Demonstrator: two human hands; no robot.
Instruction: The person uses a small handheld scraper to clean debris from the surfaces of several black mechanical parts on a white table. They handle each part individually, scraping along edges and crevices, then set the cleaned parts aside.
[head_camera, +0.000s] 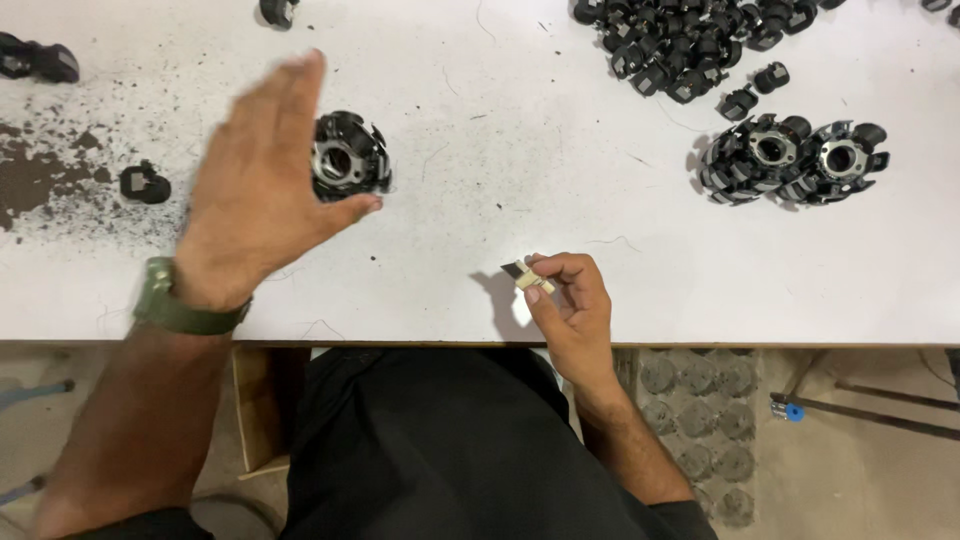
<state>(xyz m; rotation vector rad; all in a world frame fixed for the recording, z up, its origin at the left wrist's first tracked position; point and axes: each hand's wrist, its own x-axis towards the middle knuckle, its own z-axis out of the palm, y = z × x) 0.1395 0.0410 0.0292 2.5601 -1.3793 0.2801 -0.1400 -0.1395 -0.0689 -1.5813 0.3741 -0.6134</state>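
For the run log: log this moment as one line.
left hand: open, over round black part | right hand: pinching small beige piece | white table: two assembled parts, pile of small black parts

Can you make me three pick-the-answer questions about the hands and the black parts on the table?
1. Where is the round part nearest the left hand?
A. On the floor
B. On the table, by the fingers
C. In the right hand

2. How many round parts lie together at the right?
A. Two
B. Five
C. None

3. What is the right hand doing?
A. Lying flat and empty
B. Pinching a small pale piece
C. Gripping a hammer

Answers:
1. B, since the part sits on the white table right beside the left fingers.
2. A, since one part and another lie side by side there.
3. B, since the fingertips close on the pale piece above the table edge.
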